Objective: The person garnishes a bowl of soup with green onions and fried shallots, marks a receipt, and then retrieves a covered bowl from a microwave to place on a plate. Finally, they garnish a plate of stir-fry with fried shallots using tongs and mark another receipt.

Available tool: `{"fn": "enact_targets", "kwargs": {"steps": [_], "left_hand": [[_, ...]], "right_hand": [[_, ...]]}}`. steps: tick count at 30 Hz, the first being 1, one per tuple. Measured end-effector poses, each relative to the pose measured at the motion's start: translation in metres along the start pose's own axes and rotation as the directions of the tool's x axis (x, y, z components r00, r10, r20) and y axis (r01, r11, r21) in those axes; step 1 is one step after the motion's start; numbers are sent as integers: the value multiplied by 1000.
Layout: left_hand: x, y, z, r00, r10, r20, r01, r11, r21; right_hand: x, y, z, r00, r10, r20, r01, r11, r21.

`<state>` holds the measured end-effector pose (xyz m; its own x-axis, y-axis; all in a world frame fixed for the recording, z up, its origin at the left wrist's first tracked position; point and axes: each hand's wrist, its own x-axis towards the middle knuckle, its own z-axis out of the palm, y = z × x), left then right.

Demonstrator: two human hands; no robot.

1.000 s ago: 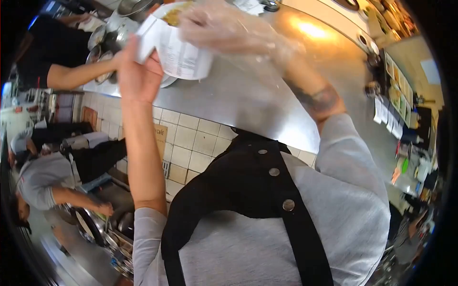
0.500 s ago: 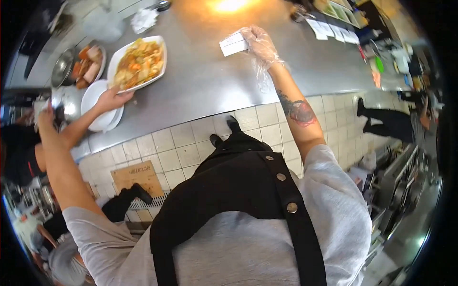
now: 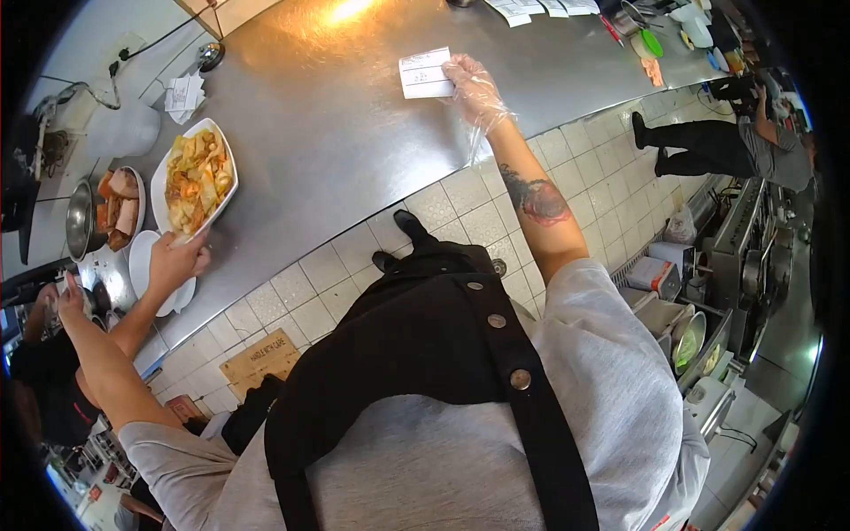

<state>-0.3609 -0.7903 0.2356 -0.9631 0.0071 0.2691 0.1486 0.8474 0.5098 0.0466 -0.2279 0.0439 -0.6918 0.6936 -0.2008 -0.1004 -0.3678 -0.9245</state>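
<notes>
My right hand, in a clear plastic glove, is closed on a white order slip with writing on it, above the steel counter. Far to the left is my left hand, small in view, its fingers drawn together on something pale that I cannot make out. A co-worker's hand grips the near end of a white rectangular dish, filled with cooked cabbage and other vegetables. White plates lie under that co-worker's wrist.
A metal bowl and a bowl of meat pieces stand left of the dish. Crumpled paper slips lie behind it. More tickets line the counter's far side. Another person stands at right near the stoves.
My view has turned, so the counter and its contents appear tilted and the dish sits lower left. My right hand still has the slip, now facing me more squarely.
</notes>
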Motion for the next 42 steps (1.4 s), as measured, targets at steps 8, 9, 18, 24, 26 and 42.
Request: {"fn": "enact_targets", "kwargs": {"steps": [8,9,18,24,26,42], "left_hand": [[21,-52,-37,984,-134,-120,118,984,-133],[26,-55,-37,981,-147,-129,127,980,-151],[74,-78,-8,941,-286,-181,215,919,-331],[67,-71,-22,852,-440,-284,291,849,-441],[64,-65,-24,810,-491,-320,309,822,-479],[-269,459,406,561,798,222,-606,578,-547]], "right_hand": [[7,0,-3,999,36,-16,-36,999,26],[6,1,-6,999,39,-23,-38,998,42],[19,2,-29,998,58,-29,-59,997,-48],[73,-43,-93,997,3,-82,-15,990,-138],[150,0,-163,914,-299,-275,-82,528,-845],[220,-42,-160,901,-398,-172,-112,169,-979]]}}
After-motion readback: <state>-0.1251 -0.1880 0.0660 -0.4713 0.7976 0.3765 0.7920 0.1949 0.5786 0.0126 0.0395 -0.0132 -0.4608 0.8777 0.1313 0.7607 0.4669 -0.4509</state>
